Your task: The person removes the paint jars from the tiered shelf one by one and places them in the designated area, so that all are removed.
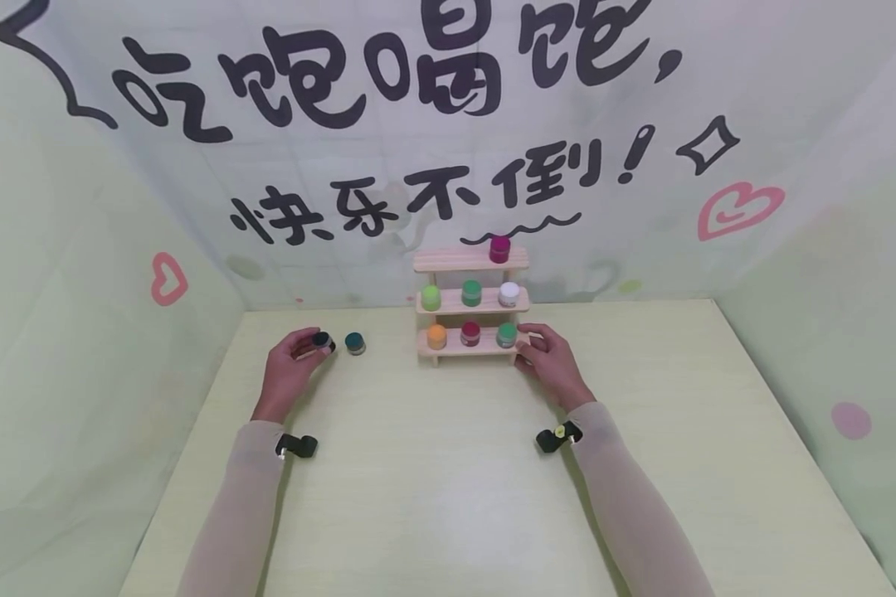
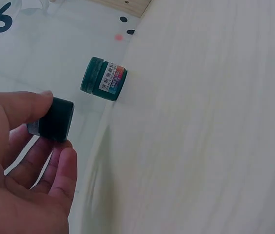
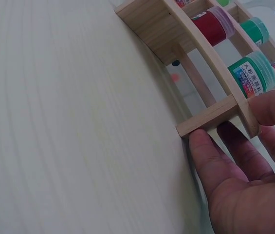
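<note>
My left hand pinches a small dark paint jar between thumb and fingers, at the table's far left. Right beside it, a dark teal gouache jar stands on the table, its label visible in the left wrist view. A three-tier wooden display rack stands at the back of the table. At the right end of its lowest shelf, my right hand grips the wood, thumb over the shelf and fingers against the leg. A green jar sits just past that thumb.
On the bottom shelf are also an orange jar and a dark red jar. Light green, green and white jars occupy the middle one. A magenta jar stands on top. Behind hangs a printed cloth.
</note>
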Motion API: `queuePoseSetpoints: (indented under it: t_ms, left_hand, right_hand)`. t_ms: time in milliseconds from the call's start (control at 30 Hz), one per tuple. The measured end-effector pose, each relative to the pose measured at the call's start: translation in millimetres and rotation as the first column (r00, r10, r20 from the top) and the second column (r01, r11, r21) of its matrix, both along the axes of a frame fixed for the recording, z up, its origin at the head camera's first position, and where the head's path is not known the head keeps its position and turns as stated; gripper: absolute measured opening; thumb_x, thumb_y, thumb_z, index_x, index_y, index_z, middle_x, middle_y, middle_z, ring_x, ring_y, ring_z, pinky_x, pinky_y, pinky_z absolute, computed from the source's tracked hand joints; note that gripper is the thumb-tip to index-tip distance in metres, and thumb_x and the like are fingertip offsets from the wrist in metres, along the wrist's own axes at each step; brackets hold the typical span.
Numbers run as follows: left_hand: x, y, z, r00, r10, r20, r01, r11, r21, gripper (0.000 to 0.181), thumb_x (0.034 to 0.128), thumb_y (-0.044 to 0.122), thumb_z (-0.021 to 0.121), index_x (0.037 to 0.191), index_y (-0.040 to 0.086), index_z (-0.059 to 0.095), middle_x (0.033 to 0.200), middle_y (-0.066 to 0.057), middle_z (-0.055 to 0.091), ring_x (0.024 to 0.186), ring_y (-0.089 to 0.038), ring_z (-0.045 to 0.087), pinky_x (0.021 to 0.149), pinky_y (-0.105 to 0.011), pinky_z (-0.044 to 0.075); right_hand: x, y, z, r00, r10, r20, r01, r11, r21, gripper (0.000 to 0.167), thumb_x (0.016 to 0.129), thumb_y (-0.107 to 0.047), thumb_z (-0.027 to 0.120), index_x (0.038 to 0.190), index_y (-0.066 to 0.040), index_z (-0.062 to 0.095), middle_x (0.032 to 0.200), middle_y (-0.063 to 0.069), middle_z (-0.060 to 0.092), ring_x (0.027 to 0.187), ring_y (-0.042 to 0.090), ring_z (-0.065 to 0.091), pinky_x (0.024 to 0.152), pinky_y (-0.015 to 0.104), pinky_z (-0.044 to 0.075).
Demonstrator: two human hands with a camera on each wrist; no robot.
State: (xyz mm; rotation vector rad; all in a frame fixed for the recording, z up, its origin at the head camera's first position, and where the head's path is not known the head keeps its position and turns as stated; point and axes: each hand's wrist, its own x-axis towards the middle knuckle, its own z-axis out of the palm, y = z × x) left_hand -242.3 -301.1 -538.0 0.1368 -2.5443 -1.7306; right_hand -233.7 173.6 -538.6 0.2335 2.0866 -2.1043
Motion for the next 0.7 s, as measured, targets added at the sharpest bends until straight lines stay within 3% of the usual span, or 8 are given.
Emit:
queuePoseSetpoints:
  t_ms: [233,400,700]
  left_hand:
    - [-2.5,-2.5,-3.8,0.997,0.038,0.066,-0.034,0.997,-0.063,0.057,0.0987,0.020,0.077,0.150,0.007,0.055,0.147,-0.019,0.062,0.137,-0.035,0.060,0.120,-0.046,0.046]
    - [-4.1,-3.7,-5.9,0.994,0.057,0.090,-0.050,0.995,-0.082,0.055,0.0983,0.017,0.077,0.149,0.008,0.057,0.146,-0.020,0.063,0.136,-0.037,0.061,0.121,-0.049,0.044]
    - [-7.8,-4.7,-8.9,0.993,0.057,0.105,-0.043,0.991,-0.129,0.052,0.0998,0.018,0.075,0.149,0.009,0.058,0.145,-0.020,0.064,0.134,-0.037,0.061,0.120,-0.050,0.044]
  right_hand:
    - [0.0,0.3,-0.1,1.000,0.001,0.010,-0.001,1.000,0.013,0.039,0.106,-0.013,0.065,0.144,-0.015,0.058,0.124,0.011,0.069,0.109,0.018,0.071,0.097,0.031,0.063]
    - [-0.3,-0.9,0.3,1.000,-0.001,0.014,0.001,1.000,0.007,0.038,0.106,-0.013,0.064,0.143,-0.016,0.059,0.136,0.018,0.066,0.111,0.017,0.071,0.098,0.031,0.062]
    - [-0.3,0.1,0.3,1.000,0.007,-0.003,-0.007,1.000,0.000,0.039,0.106,-0.012,0.064,0.144,-0.013,0.058,0.136,0.019,0.067,0.109,0.014,0.071,0.099,0.034,0.062]
